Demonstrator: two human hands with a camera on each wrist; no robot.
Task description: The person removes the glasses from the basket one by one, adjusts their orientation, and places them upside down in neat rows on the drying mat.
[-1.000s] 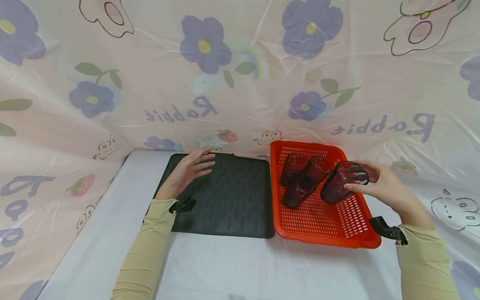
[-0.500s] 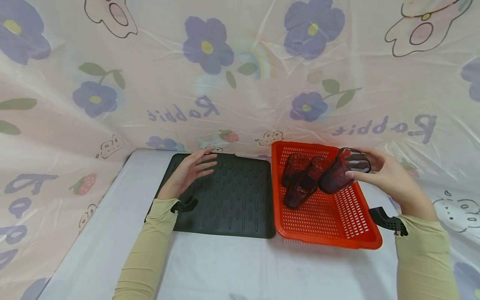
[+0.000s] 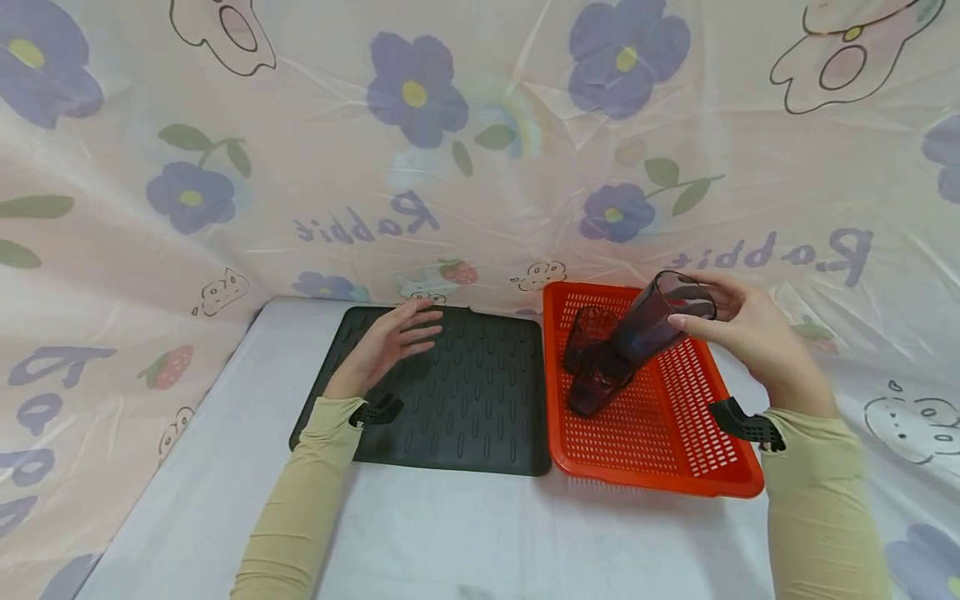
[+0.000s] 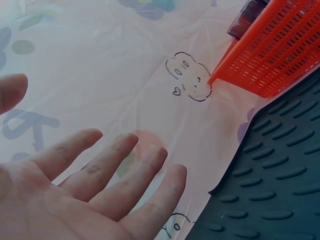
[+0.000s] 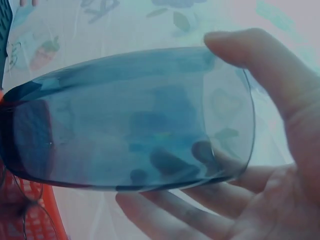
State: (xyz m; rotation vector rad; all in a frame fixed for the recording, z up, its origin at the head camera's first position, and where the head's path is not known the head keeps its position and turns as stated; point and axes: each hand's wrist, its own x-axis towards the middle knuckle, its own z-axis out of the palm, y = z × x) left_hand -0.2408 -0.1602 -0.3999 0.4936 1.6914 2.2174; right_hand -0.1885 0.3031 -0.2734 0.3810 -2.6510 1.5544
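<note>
My right hand (image 3: 757,337) grips a dark tinted drinking glass (image 3: 651,325) near its rim, thumb on one side and fingers on the other. The glass tilts, its mouth up toward the hand and its base down to the left, over the red basket (image 3: 645,477). In the right wrist view the held glass (image 5: 125,120) looks bluish and see-through. Other glasses lie in the basket, among them one glass (image 3: 588,329) at the back left and another glass (image 3: 592,392) in front. My left hand (image 3: 390,342) hovers over the black ridged mat (image 3: 465,400), fingers spread, holding nothing.
The basket stands against the mat's right side, its perforated wall (image 4: 280,50) showing in the left wrist view. White cloth (image 3: 450,533) covers the table in front. A printed curtain (image 3: 480,192) with flowers and rabbits hangs close behind the mat and basket.
My right hand has lifted the glass up from the basket's right side and carried it left, over the other glasses. My left hand has shifted slightly to the right.
</note>
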